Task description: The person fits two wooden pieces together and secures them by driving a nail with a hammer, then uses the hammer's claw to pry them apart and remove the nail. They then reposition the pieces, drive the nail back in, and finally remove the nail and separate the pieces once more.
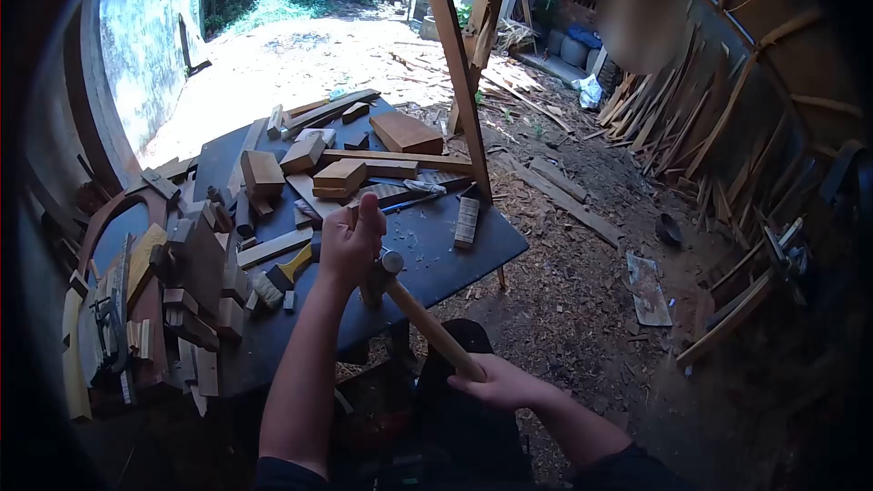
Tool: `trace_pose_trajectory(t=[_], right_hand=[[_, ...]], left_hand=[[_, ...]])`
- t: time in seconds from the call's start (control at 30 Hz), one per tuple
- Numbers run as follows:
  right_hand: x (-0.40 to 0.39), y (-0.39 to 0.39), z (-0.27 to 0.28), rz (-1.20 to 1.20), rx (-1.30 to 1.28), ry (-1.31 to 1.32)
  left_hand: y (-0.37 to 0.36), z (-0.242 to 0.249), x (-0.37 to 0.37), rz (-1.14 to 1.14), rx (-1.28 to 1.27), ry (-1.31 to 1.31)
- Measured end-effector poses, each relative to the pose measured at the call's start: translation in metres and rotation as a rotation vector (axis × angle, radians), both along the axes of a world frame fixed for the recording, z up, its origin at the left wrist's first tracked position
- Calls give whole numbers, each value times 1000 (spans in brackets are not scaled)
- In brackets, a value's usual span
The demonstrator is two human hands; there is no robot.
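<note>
My right hand (500, 382) is wrapped round the wooden handle of a hammer (432, 327), near its lower end. The hammer's round metal face shows just beside my left hand (353, 241), over the near edge of the dark table (446, 259). My left hand is closed with the thumb pointing up; what its fingers hold, if anything, is hidden. A paintbrush (293, 265) with a yellow-and-black handle lies left of my left forearm. A small wooden block (466, 223) stands to the right of that hand.
Wood blocks and offcuts (359, 177) cover the table's far half. More shaped pieces and a clamp (118, 305) crowd its left side. A slanted wooden post (453, 64) rises at the right edge. Planks (564, 205) lie on the chip-strewn ground; wood strips (668, 123) lean against the right wall.
</note>
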State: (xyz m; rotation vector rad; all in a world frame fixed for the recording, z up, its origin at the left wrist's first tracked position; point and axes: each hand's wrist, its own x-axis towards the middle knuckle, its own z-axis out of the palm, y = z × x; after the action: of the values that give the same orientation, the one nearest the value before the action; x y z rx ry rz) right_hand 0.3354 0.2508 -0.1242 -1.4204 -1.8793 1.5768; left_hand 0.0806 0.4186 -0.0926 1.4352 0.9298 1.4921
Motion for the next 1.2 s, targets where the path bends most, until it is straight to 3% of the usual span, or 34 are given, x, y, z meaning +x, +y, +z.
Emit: trace_pose_trajectory(t=[0.13,0.23,0.3,0.43,0.57,0.63,0.73,0.83,0.97,1.1,1.2], right_hand=[[5,6,-8,-5,58,-31],[5,9,2,-34,-58,-94],[1,9,6,-76,102,-187],[18,20,6,-44,239,-262],[33,27,32,-5,224,-379],[35,31,50,-43,117,-274],[49,36,55,-114,74,-127],[57,49,70,-36,242,-150],[62,73,111,33,615,-476],[73,103,154,-151,571,-130],[55,134,170,-91,768,241]], left_hand=[[3,9,4,2,-68,79],[9,16,9,-18,-110,162],[15,22,8,-165,-232,133],[15,39,24,-207,-275,369],[29,29,40,-107,-125,623],[37,28,45,-92,-84,694],[41,34,42,-150,-326,695],[40,25,33,-107,-368,619],[38,6,12,-13,-536,335],[38,-17,-16,34,-495,-129],[33,-31,-24,98,-386,-335]])
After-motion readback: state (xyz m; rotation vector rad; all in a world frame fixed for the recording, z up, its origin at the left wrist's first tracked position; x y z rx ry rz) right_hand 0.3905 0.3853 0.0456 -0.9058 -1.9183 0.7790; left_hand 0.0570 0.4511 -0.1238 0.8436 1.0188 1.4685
